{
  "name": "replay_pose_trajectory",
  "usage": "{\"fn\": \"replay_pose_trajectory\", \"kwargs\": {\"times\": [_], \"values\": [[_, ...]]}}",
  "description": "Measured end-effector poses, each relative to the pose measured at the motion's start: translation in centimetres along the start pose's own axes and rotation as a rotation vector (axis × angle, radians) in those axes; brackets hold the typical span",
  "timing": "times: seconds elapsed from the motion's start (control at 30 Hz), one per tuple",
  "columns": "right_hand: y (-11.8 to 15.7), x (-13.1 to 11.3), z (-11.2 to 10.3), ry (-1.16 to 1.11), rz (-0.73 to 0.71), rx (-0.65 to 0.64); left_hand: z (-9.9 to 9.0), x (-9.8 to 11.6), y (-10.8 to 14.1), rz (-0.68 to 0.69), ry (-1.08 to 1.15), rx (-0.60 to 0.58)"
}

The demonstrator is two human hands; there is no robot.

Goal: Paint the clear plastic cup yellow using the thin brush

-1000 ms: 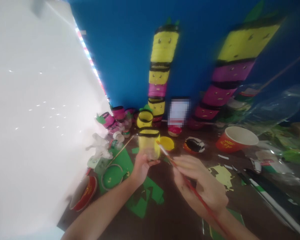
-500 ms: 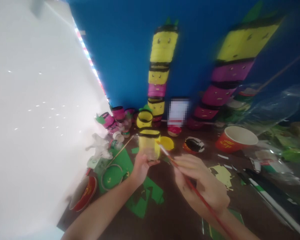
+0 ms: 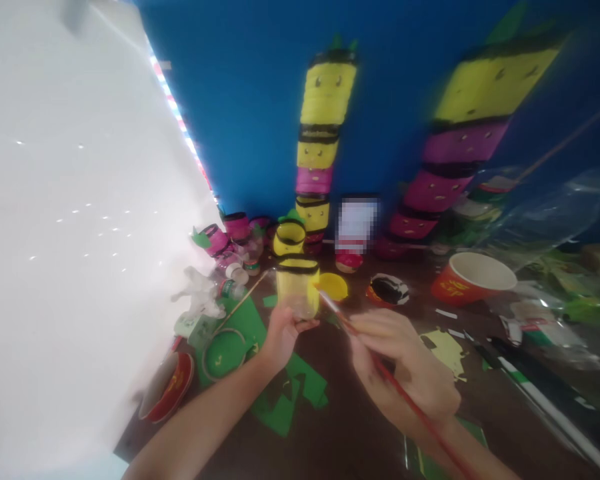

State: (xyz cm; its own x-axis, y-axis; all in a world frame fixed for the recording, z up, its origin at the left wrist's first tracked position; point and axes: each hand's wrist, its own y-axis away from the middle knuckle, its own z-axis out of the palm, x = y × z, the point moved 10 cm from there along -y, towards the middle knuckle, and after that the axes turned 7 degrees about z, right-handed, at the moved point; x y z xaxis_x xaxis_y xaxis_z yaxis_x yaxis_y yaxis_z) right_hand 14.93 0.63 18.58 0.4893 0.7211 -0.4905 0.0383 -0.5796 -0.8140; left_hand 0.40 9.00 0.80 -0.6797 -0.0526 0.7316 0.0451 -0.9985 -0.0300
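Observation:
In the middle of the head view, my left hand (image 3: pixel 284 337) grips the lower part of a clear plastic cup (image 3: pixel 297 290). Yellow paint covers its upper part, a black band rings the rim, and the bottom is still see-through. My right hand (image 3: pixel 405 360) is closed around a red-handled paintbrush (image 3: pixel 365 333). The brush's yellow-tipped bristles touch the cup's right side. Just behind the brush lies a round yellow paint lid (image 3: pixel 333 287). A small pot of black paint (image 3: pixel 387 289) sits to its right.
Green paper scraps (image 3: pixel 280 407) and a roll of tape (image 3: pixel 223 353) lie at left. A red paper cup (image 3: pixel 473 277) stands at right, near plastic bottles (image 3: pixel 545 327). Behind are a propped phone (image 3: pixel 357 223) and painted cups (image 3: pixel 289 237) against the blue wall.
The brush tip has shifted slightly downward along the cup's right side. Both hands otherwise stay in nearly the same place.

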Motion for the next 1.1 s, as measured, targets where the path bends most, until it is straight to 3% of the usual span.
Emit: {"fn": "replay_pose_trajectory", "kwargs": {"times": [0.27, 0.47, 0.67, 0.9, 1.1], "values": [[0.5, -0.7, 1.0, -0.003, -0.032, -0.103, 0.5, 0.5, 0.2, -0.007, 0.038, 0.017], [0.4, -0.2, 0.6, -0.002, -0.011, -0.036, 0.7, 0.5, 0.1, -0.012, 0.008, 0.005], [0.5, -0.7, 1.6, 0.064, -0.025, -0.141, 0.5, 0.5, 0.1, -0.02, 0.024, 0.03], [0.3, -0.4, 0.7, 0.049, -0.032, -0.053, 0.8, 0.5, 0.1, -0.013, 0.017, 0.002], [0.5, -0.7, 1.8, 0.097, -0.032, -0.169, 0.3, 0.3, 0.1, -0.031, 0.047, 0.052]]}}
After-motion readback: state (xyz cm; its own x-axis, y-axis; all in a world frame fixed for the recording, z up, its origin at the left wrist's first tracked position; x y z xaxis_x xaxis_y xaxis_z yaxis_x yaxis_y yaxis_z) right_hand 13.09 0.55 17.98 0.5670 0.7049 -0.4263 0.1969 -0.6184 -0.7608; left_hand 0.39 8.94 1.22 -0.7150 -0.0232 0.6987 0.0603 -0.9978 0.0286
